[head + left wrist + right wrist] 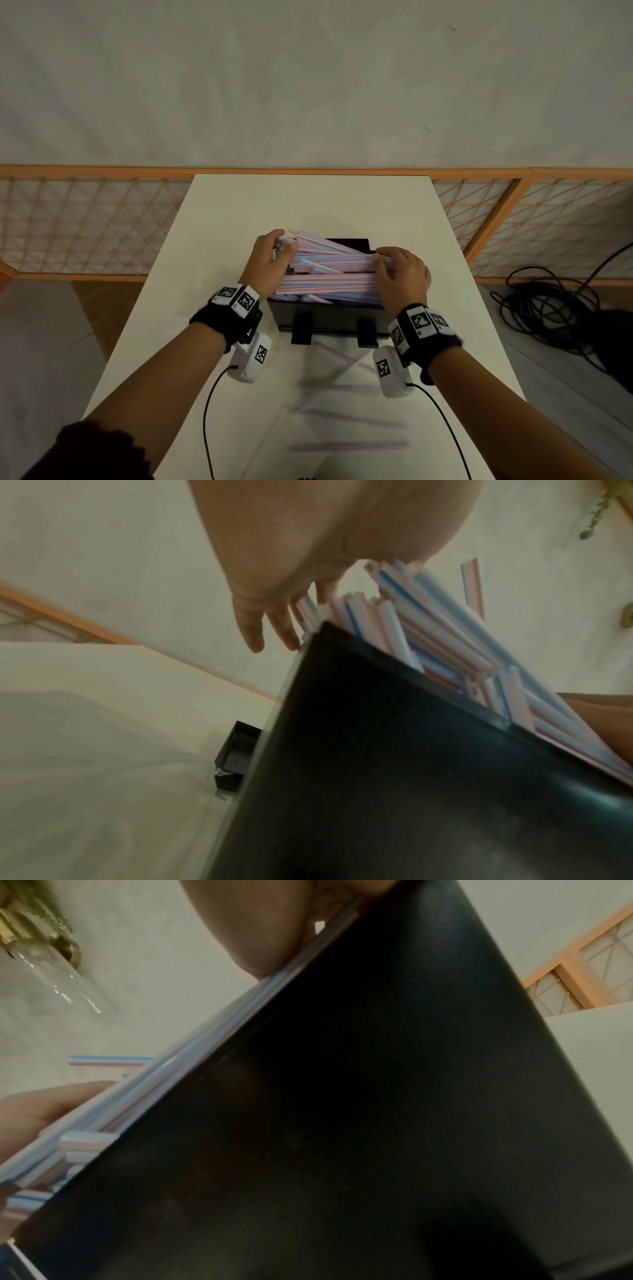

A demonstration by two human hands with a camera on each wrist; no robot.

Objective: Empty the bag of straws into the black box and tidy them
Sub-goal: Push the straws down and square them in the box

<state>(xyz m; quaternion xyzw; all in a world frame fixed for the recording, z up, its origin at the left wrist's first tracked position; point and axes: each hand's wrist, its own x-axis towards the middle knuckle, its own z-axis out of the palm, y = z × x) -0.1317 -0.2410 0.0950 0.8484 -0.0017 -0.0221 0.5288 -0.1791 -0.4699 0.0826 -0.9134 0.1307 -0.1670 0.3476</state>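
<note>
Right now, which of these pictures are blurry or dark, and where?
Head view: dim, even light; the loose straws on the near part of the table are smeared, while the black box is fairly sharp. Left wrist view: soft all over, with a pale sheen on the box wall. Right wrist view: darkest, the box wall fills it, nearly featureless.

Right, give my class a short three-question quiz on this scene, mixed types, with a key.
1. True or false: all the straws are inside the black box.
2. Where are the left hand and right hand? A) both raised above the box B) one at each end of the pile C) both under the box.
3. Fill in: loose straws lie on the white ____ in front of the box.
Key: 1 false; 2 B; 3 table.
</note>
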